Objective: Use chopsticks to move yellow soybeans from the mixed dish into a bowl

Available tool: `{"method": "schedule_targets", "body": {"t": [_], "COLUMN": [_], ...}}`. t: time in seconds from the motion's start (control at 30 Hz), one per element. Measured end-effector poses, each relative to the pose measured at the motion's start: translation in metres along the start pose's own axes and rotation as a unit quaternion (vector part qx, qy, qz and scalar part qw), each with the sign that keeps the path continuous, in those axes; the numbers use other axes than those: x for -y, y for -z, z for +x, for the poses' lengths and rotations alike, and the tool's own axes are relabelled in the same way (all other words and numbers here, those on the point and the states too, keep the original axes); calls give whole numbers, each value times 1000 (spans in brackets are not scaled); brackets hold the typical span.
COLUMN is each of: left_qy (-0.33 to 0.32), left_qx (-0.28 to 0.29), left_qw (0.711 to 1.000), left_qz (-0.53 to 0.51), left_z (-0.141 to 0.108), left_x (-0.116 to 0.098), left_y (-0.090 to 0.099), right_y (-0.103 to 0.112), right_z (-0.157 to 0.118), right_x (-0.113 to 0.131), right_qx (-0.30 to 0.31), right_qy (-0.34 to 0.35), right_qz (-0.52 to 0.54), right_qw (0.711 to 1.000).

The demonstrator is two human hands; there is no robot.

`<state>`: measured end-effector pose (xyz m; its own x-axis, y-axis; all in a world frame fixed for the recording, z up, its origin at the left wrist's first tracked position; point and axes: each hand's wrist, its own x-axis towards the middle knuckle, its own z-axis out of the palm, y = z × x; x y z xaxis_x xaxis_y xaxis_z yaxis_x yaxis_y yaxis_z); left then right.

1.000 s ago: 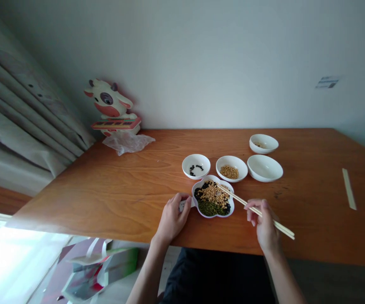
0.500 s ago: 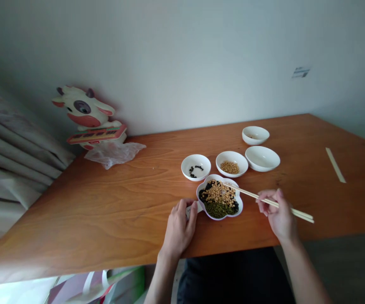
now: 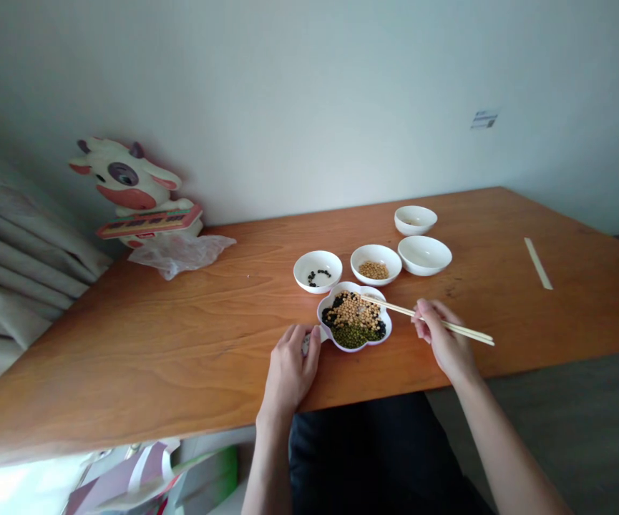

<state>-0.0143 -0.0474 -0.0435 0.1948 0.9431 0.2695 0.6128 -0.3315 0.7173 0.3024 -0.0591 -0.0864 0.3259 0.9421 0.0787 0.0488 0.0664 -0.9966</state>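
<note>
A flower-shaped dish (image 3: 355,346) holds yellow, black and green beans. My left hand (image 3: 291,367) grips its short handle at the left. In my right hand (image 3: 441,335) is a pair of chopsticks (image 3: 462,330), their tips over the yellow beans near the dish's upper rim. Behind the dish, a white bowl (image 3: 317,286) has some black beans, and the one beside it (image 3: 376,279) has yellow beans. Further right, one bowl (image 3: 424,257) shows nothing inside; the rear bowl (image 3: 415,223) has a little something small at its bottom.
A cow toy with a keyboard (image 3: 142,193) stands by the wall at the back left, a crumpled plastic bag (image 3: 180,256) before it. A flat paper strip (image 3: 538,263) lies on the wooden table (image 3: 180,357) at the right. Bags show below the table's edge.
The whole view has shifted, so things appear further left and slightly higher. Both hands keep their holds, and the chopstick tips remain over the dish.
</note>
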Motion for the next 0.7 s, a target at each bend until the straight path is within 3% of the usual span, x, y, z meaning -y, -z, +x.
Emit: {"method": "schedule_targets", "body": {"t": [0.33, 0.7], "left_qy": [10, 20], "left_qx": [-3, 20], "left_qw": [1000, 1000], "left_qz": [3, -7], "left_z": [-2, -4], "left_x": [-1, -1], "left_y": [4, 6], "right_y": [-9, -13], "right_z": [-8, -12], "right_x": [19, 28], "right_qx": [47, -28], "right_qy": [27, 42], "right_qz": [-71, -8], "right_qw": [996, 999]}}
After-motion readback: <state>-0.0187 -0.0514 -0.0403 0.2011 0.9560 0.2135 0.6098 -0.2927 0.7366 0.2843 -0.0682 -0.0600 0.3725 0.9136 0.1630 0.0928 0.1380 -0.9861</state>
